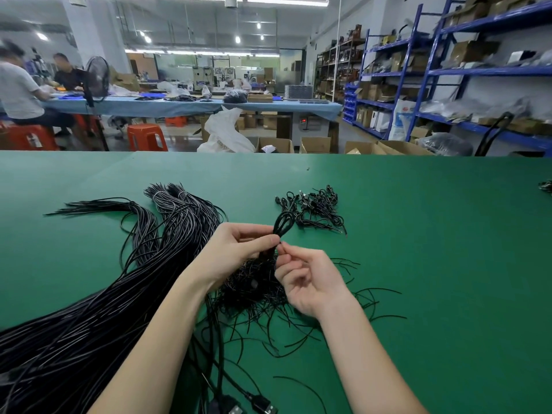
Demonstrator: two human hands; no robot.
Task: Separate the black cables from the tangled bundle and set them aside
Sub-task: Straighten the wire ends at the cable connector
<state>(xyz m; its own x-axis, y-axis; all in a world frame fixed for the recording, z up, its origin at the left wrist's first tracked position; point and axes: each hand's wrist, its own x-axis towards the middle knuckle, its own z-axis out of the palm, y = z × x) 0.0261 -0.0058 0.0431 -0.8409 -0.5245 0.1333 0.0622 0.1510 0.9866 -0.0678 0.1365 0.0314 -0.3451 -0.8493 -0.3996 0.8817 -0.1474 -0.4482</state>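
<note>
Green mat [418, 234]: cable loop [283, 223] above L/R grip.

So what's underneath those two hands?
A tangled bundle of thin black cables on the green table. The left hand and right hand cover its middle.

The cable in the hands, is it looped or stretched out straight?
Looped: the cable bends into a closed loop above the left hand, with the right hand pinching beside it.
</note>
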